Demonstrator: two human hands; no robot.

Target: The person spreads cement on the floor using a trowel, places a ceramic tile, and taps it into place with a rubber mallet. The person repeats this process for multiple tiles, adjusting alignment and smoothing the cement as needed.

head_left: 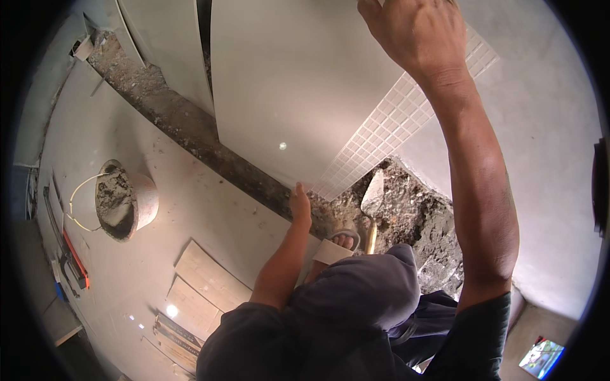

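Observation:
A large smooth beige tile (286,76) stands tilted in front of me, with a pale grid-patterned strip (381,130) along its right side. At the top edge of the picture, my right hand (422,38) is closed over the tile's upper part, its fingertips partly out of view. Lower down, my left hand (300,204) grips the tile by its bottom edge, near the lower corner. Just right of that corner, a trowel (373,195) with a wooden handle lies on rough mortar and rubble (422,216).
A bucket of mortar (146,200) stands on the floor at left. Tools, one of them red (75,254), lie beyond it. Flat tile pieces (203,282) are near my left arm. A dirt-filled trench (190,130) runs below more leaning panels (168,44). My sandaled foot (343,241) is beside the trowel.

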